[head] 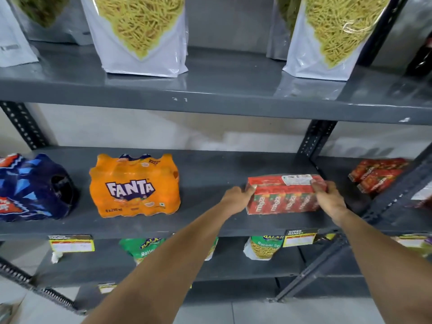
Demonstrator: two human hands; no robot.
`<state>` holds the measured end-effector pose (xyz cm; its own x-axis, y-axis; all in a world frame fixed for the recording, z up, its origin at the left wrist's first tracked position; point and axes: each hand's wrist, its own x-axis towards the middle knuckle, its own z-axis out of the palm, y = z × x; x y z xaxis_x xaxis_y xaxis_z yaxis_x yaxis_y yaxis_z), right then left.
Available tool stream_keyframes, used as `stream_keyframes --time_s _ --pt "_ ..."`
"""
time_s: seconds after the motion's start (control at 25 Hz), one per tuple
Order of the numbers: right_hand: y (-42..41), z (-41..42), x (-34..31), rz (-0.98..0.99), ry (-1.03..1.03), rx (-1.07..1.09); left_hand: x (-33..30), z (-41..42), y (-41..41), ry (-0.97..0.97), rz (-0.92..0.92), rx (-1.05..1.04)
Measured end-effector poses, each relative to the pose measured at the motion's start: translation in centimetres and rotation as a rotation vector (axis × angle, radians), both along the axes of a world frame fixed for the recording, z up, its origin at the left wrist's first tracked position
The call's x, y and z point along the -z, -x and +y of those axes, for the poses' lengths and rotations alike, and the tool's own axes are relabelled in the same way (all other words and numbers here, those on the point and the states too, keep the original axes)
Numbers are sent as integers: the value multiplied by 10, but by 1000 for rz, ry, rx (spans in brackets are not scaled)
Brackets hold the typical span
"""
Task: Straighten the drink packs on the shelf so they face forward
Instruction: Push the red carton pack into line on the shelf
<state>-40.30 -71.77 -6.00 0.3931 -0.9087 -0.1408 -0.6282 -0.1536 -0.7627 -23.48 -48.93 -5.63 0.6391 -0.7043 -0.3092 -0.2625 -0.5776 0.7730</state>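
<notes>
A red shrink-wrapped pack of juice cartons [284,198] sits on the middle grey shelf [210,220], its printed side turned toward me. My left hand [236,197] grips its left end and my right hand [327,197] grips its right end. Further left, an orange Fanta bottle pack [134,185] stands with its label forward. At the far left edge lies a dark blue bottle pack [32,188], turned at an angle. Another red carton pack [376,174] rests askew on the neighbouring shelf bay at the right.
White pouches of yellow noodle snack [140,36] stand on the shelf above. Green snack bags [145,249] and yellow price tags [71,243] line the shelf below. A dark slotted upright [315,141] stands just behind the held pack.
</notes>
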Motion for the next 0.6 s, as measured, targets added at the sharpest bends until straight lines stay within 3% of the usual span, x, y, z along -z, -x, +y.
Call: stream_keyframes --time_s 0.2,0.36,0.6 --pt "-10 17 -3 13 23 -102 -1 0 -9 13 36 -75" --pt "-35 48 -6 41 34 -196 -6 32 -39 22 194 -176" --pt "-57 82 -7 26 11 -271 -4 68 -60 14 224 -256"
